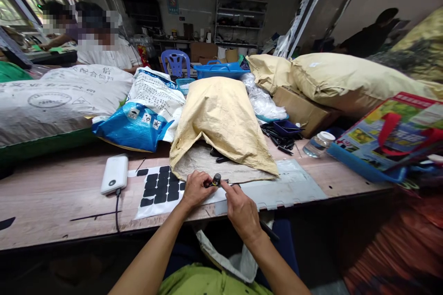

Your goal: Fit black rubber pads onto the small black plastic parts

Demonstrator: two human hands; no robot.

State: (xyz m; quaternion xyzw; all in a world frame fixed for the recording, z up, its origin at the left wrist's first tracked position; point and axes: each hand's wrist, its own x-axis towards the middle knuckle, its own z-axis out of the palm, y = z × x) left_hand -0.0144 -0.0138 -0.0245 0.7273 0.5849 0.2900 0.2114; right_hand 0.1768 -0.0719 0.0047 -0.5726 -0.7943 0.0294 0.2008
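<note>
Between the fingertips of my left hand point(198, 189) is a small black part point(217, 177) with a rounded end and a thin yellow band; its exact kind is unclear. My right hand point(242, 211) meets the same part from the other side, its index finger against it and its other fingers curled, partly hidden. Both hands are closed, just in front of a beige woven sack point(221, 119) whose mouth faces me. Dark pieces point(219, 156) show inside the sack's opening. Under my left hand lies a white sheet point(152, 209) with black rounded stickers point(161, 189).
A white power bank point(115, 175) with a cable stands at left. Behind it are a blue-and-white bag point(141, 110) and a large white sack point(62, 101). Right are black pieces point(277, 138), a clear jar point(318, 144) and a colourful box point(391, 133). People work beyond.
</note>
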